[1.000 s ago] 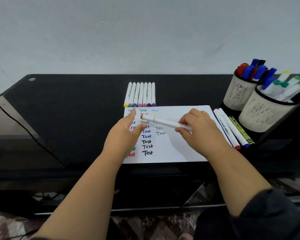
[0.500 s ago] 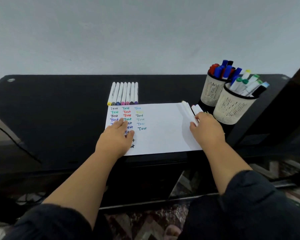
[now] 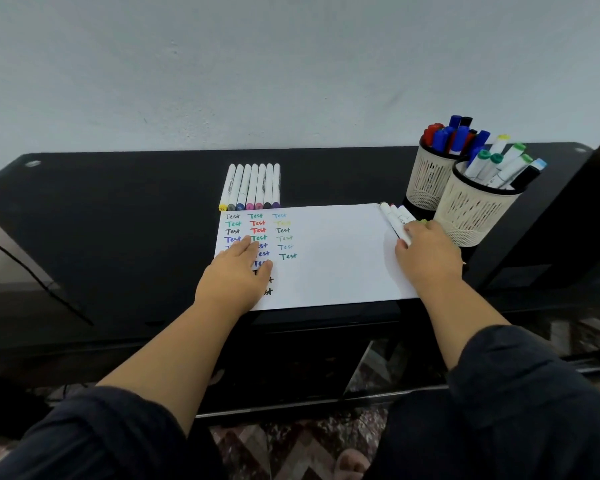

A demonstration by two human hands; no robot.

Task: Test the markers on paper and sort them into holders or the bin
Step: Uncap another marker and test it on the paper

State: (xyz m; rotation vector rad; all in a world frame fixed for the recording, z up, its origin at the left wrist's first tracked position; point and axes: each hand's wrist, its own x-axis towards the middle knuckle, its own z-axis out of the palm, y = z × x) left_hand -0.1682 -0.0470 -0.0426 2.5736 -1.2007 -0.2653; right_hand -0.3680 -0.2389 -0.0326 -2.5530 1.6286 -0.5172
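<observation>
**Two hands on test sheet; marker groups counted**

One white paper sheet (image 3: 329, 258) flat on black table (image 3: 118, 237), near edge flush with table front. Three columns of coloured "Test" words on sheet's left part; lower entries partly hidden.

Left hand (image 3: 234, 277) palm-down on sheet's left side, fingers straight and together, pressing flat over the written columns. Nothing gripped.

Right hand (image 3: 426, 258) at sheet's right edge, fingers curled over near end of one white marker (image 3: 394, 221), which lies on the table edge of the sheet, pointing away. Grip appears a pinch at fingertips; thumb position cannot be told. At least two more markers (image 3: 404, 214) just beside it, partly covered by the hand; exact count cannot be told.

Row of seven white-barrelled markers (image 3: 252, 187) side by side, touching, directly behind sheet's far-left corner; coloured end caps toward the sheet.

Two cream mesh holders at right, touching. Rear holder (image 3: 428, 178): red, blue and black capped markers, count unclear. Front holder (image 3: 471, 211): white-barrelled markers with green, yellow and pale blue caps, plus one black; roughly seven.

Bin not visible.
</observation>
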